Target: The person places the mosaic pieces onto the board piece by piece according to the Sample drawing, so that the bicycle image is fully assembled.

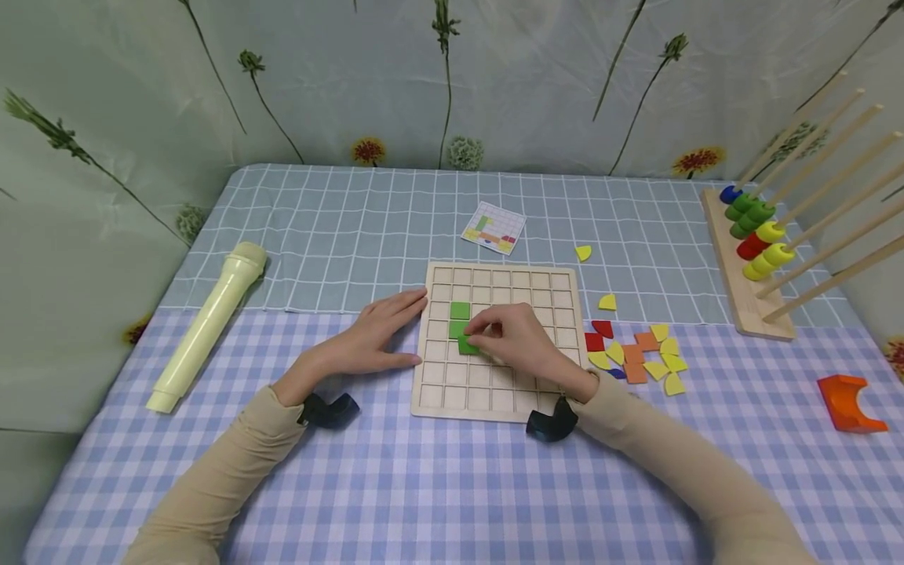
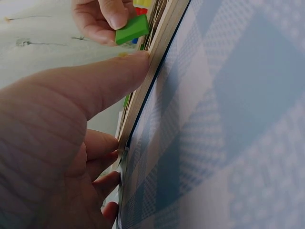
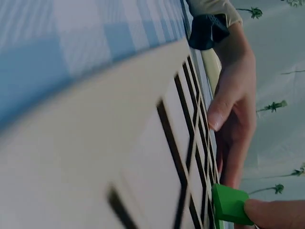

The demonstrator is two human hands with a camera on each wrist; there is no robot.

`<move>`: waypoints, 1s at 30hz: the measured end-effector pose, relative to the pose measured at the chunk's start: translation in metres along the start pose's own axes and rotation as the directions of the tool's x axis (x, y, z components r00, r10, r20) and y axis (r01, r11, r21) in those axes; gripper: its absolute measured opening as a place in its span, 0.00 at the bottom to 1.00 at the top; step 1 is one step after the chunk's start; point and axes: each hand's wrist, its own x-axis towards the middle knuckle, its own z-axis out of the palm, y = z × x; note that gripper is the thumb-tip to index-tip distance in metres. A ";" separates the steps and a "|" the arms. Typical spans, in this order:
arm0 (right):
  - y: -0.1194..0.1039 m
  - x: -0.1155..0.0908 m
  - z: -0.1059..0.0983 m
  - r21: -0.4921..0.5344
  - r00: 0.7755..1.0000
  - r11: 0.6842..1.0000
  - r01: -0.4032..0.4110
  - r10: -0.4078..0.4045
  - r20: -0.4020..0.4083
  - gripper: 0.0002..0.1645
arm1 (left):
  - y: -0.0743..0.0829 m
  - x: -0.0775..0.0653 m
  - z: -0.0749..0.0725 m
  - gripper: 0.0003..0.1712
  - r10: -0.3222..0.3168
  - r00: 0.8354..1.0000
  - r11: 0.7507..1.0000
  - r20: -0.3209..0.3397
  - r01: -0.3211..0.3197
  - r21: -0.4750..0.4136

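Between thumb and fingers my right hand (image 1: 518,337) pinches a green square tile (image 1: 467,345), tilted just over the wooden grid board (image 1: 462,400). Two more green square tiles, an upper one (image 1: 460,311) and a lower one (image 1: 457,329), lie in neighbouring cells of one column. In the right wrist view the pinched green tile (image 3: 230,204) shows beside a fingertip. My left hand (image 1: 370,337) rests at the board's left edge, fingers extended; in the left wrist view its thumb (image 2: 109,78) touches the board's side.
Loose yellow, red, orange and blue pieces (image 1: 636,373) lie right of the board. A printed pattern card (image 1: 494,227) sits behind it. At the left is a cream microphone-shaped tube (image 1: 208,326). A peg stacker (image 1: 749,298) and an orange arch block (image 1: 847,402) stand at the right.
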 end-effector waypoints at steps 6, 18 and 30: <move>-0.002 -0.001 0.010 -0.027 1.000 0.999 -0.019 0.019 -0.006 0.04 | 0.001 0.000 -0.001 0.50 -0.002 1.000 1.000 0.004 0.002 -0.002; -0.002 -0.006 0.012 -0.152 1.000 0.988 0.016 -0.014 0.014 0.12 | 0.000 0.001 0.000 0.50 0.007 1.000 1.000 -0.002 -0.007 -0.009; -0.003 -0.006 0.012 -0.162 0.997 0.984 0.080 -0.080 0.008 0.10 | 0.001 0.001 0.000 0.50 -0.005 1.000 1.000 0.002 0.005 -0.010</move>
